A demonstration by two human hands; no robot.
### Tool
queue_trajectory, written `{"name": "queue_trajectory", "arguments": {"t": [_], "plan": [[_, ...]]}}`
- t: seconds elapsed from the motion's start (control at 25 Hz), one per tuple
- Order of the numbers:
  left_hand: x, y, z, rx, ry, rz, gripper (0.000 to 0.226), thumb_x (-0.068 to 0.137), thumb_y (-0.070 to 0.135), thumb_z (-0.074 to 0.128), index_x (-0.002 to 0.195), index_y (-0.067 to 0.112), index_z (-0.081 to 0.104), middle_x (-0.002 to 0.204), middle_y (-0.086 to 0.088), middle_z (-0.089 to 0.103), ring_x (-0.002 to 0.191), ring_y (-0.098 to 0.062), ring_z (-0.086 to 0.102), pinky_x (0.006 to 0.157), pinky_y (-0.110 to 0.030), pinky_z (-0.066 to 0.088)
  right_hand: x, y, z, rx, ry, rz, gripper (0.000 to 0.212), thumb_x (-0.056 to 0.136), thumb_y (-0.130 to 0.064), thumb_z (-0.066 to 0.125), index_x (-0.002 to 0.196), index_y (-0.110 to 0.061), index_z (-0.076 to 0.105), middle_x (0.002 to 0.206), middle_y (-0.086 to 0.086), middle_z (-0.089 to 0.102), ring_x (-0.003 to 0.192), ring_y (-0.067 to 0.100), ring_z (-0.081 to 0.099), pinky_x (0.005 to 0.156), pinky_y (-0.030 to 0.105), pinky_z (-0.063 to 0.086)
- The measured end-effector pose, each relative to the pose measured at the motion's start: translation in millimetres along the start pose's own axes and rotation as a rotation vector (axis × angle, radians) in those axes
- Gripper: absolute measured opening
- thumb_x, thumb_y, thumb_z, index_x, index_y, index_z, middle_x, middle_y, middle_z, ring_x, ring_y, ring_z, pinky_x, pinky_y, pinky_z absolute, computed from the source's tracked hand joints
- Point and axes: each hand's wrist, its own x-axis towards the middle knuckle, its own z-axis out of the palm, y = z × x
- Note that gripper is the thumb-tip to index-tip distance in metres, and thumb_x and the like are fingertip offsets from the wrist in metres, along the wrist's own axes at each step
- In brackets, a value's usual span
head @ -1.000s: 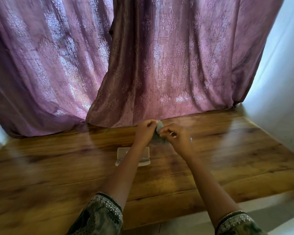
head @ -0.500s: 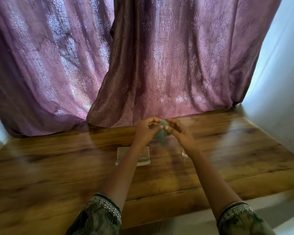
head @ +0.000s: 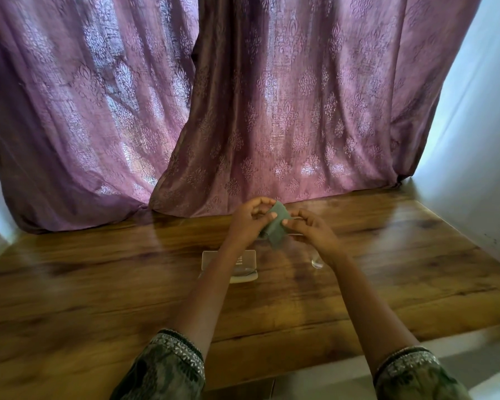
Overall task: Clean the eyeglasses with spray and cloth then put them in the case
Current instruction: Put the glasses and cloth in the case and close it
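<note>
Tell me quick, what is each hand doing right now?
Left hand: closed, pinching the cloth.
Right hand: closed on the cloth's other side; the glasses are mostly hidden, so I cannot tell whether it grips them too.

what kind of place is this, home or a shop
Most likely a home, probably a window nook. Patterned purple curtains hang with daylight behind them, a wood-look tabletop sits between plain white walls, and nothing suggests a shop counter or display.
</note>
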Motion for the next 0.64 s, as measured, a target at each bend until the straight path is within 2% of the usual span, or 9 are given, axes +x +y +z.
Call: {"name": "queue_trajectory", "arguments": {"t": [0.08,0.16,0.28,0.36,0.44,0.52,0.64], "plan": [[2.0,1.8,-1.8,0.034,-0.069,0.031,0.021,0.084,0.005,0.061,0.101,0.016,0.065,0.089,0.001,0.065,0.083,-0.008,0.06,0.073,-0.019,0.051,-0.8,-4.6,1.4,-0.067,-0.063,-0.045,0.019,0.084,-0.01,0.062,0.103,-0.008,0.063,0.093,0.01,0.069,0.084,0.016,0.067,0.076,0.022,0.055],[2.1,4.4,-2.6,0.036,-0.118,0.034,0.023,0.084,0.004,0.061,0.106,0.012,0.066,0.092,-0.001,0.065,0.083,-0.005,0.06,0.073,-0.016,0.05,-1.1,-8.9,1.8,-0.096,-0.083,-0.056,0.024,0.084,-0.008,0.063,0.107,0.0,0.061,0.09,0.012,0.069,0.077,0.014,0.068,0.069,0.019,0.055],[0.3,3.7,-5.3,-0.015,-0.165,-0.045,0.024,0.084,0.007,0.062,0.107,0.014,0.064,0.092,-0.002,0.065,0.079,-0.009,0.061,0.061,-0.015,0.052,-2.0,-14.7,-1.1,-0.169,-0.071,-0.037,0.01,0.081,-0.007,0.066,0.088,-0.001,0.062,0.067,0.0,0.07,0.059,0.006,0.066,0.054,0.014,0.051],[-1.6,0.5,-6.2,-0.066,-0.147,-0.104,0.024,0.085,0.009,0.062,0.106,0.02,0.061,0.097,-0.004,0.065,0.085,-0.014,0.062,0.065,-0.021,0.053,-1.8,-16.6,-1.1,-0.192,-0.034,-0.033,0.011,0.08,-0.008,0.068,0.076,-0.006,0.058,0.055,-0.005,0.067,0.052,0.004,0.062,0.05,0.013,0.049],[-3.8,-3.7,-3.4,-0.2,-0.089,-0.218,0.021,0.087,0.017,0.06,0.108,0.02,0.059,0.106,-0.008,0.063,0.09,-0.016,0.061,0.075,-0.027,0.051,-1.1,-17.7,1.0,-0.144,0.013,-0.018,0.016,0.081,-0.008,0.067,0.07,-0.01,0.055,0.052,-0.007,0.065,0.051,0.003,0.061,0.049,0.013,0.048],[-9.2,-4.3,-0.3,-0.386,-0.101,-0.425,0.019,0.09,0.033,0.053,0.102,0.019,0.06,0.098,-0.004,0.065,0.081,-0.012,0.061,0.075,-0.027,0.051,0.1,-18.1,4.3,-0.061,0.051,-0.003,0.015,0.083,-0.007,0.065,0.071,-0.011,0.056,0.053,-0.008,0.065,0.053,0.004,0.061,0.05,0.014,0.05],[-15.4,-13.7,5.1,-0.475,-0.249,-0.618,0.045,0.085,0.057,0.046,0.1,0.018,0.063,0.09,-0.002,0.07,0.087,-0.017,0.065,0.087,-0.034,0.047,-0.2,-17.8,9.0,0.086,0.056,0.051,0.004,0.084,-0.005,0.062,0.087,-0.005,0.06,0.061,-0.003,0.07,0.053,0.007,0.064,0.048,0.015,0.051]]}}
